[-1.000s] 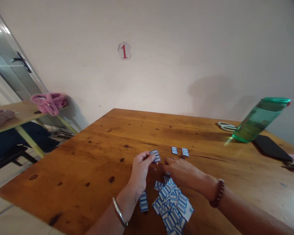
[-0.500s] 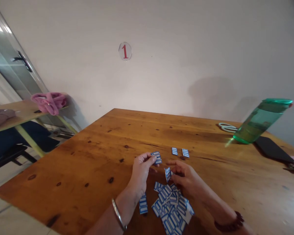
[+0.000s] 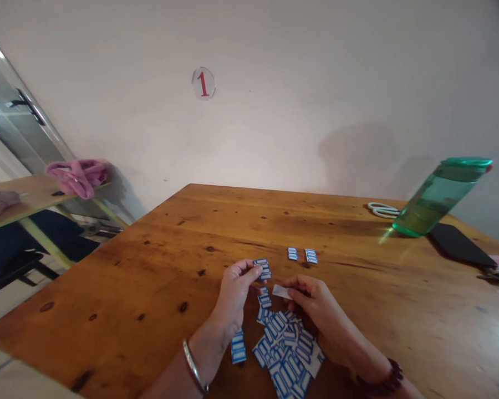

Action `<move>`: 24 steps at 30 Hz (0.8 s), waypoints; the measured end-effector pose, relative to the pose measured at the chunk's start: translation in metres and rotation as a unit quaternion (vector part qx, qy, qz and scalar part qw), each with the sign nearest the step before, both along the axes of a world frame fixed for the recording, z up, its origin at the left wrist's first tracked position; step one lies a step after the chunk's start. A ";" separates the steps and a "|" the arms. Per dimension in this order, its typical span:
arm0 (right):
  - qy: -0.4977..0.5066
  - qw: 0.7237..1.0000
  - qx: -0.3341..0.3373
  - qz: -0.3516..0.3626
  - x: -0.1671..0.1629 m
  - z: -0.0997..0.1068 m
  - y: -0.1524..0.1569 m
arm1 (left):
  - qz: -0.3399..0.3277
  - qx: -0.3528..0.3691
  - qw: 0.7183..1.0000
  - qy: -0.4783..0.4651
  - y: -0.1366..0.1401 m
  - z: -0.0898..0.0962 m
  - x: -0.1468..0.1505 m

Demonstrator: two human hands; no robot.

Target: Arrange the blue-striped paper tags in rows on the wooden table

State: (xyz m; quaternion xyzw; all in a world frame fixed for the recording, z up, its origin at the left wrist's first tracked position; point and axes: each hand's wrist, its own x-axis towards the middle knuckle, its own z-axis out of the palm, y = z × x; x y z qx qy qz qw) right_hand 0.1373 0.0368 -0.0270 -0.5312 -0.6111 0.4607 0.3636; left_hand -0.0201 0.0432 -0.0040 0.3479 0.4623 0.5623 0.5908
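My left hand (image 3: 235,288) pinches a small paper piece (image 3: 263,269) printed with blue-framed white boxes, like a label sheet. Just below its fingertips is another such piece (image 3: 265,299); whether the hand touches it I cannot tell. My right hand (image 3: 311,296) grips a plain white paper piece (image 3: 281,291) between thumb and fingers, close to the left hand. Below both hands lies a loose heap of blue-and-white paper pieces (image 3: 286,349). One more piece (image 3: 238,346) lies beside my left wrist. Two small pieces, one left (image 3: 292,254) and one right (image 3: 311,256), lie beyond the hands.
A green bottle (image 3: 441,194) leans at the back right of the wooden table (image 3: 149,260), near a black flat object (image 3: 461,244) and a white coiled cable (image 3: 382,210). A pink cloth (image 3: 79,176) lies on another table at left.
The right hand held a blue-printed piece; now a plain white surface shows in its fingers. A printed piece has appeared below my left fingertips. The view has shifted slightly.
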 end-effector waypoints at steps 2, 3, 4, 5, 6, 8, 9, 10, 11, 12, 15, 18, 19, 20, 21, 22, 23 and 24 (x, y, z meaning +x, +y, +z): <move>0.049 0.998 -0.021 -0.024 0.001 0.002 -0.002 | -0.004 -0.012 1.000 -0.009 0.000 0.000 0.000; 0.075 0.996 -0.022 -0.040 0.001 0.003 -0.002 | -0.011 -0.021 0.999 -0.021 0.000 0.001 -0.001; 0.099 0.993 -0.012 -0.058 0.003 0.004 -0.002 | -0.021 -0.033 0.999 -0.037 -0.001 0.001 -0.001; 0.114 0.991 0.006 -0.073 0.004 0.004 -0.001 | -0.035 -0.045 0.997 -0.056 -0.001 0.001 -0.001; 0.119 0.989 0.029 -0.082 0.006 0.005 0.000 | -0.050 -0.058 0.994 -0.074 -0.002 0.001 -0.001; 0.119 0.986 0.067 -0.096 0.008 0.006 0.002 | -0.090 -0.089 0.987 -0.100 -0.003 0.001 -0.001; 0.119 0.985 0.075 -0.099 0.009 0.006 0.003 | -0.112 -0.106 0.982 -0.109 -0.003 0.000 -0.001; 0.121 0.984 0.080 -0.100 0.010 0.005 0.003 | -0.136 -0.123 0.976 -0.116 -0.004 -0.001 0.000; 0.123 0.984 0.085 -0.102 0.010 0.005 0.003 | -0.160 -0.139 0.970 -0.123 -0.005 -0.001 0.001; 0.123 0.983 0.091 -0.104 0.010 0.006 0.002 | -0.182 -0.151 0.963 -0.130 -0.005 -0.002 0.001; 0.108 0.983 0.108 -0.101 0.008 0.009 -0.002 | -0.210 -0.164 0.951 -0.158 -0.006 -0.003 0.003; 0.108 0.985 0.099 -0.093 0.006 0.014 -0.006 | -0.194 -0.157 0.951 -0.181 -0.006 -0.001 0.003; 0.117 0.985 0.094 -0.089 0.005 0.015 -0.008 | -0.187 -0.155 0.952 -0.187 -0.006 0.000 0.003; 0.125 0.984 0.091 -0.087 0.005 0.016 -0.009 | -0.181 -0.153 0.952 -0.191 -0.006 0.001 0.003; 0.131 0.984 0.091 -0.085 0.004 0.016 -0.009 | -0.177 -0.151 0.953 -0.194 -0.006 0.001 0.003; 0.133 0.983 0.093 -0.086 0.004 0.016 -0.009 | -0.176 -0.150 0.953 -0.196 -0.006 0.002 0.003; 0.131 0.983 0.097 -0.089 0.004 0.015 -0.009 | -0.175 -0.149 0.953 -0.196 -0.006 0.002 0.003; 0.128 0.982 0.102 -0.095 0.003 0.014 -0.009 | -0.175 -0.148 0.953 -0.196 -0.006 0.002 0.003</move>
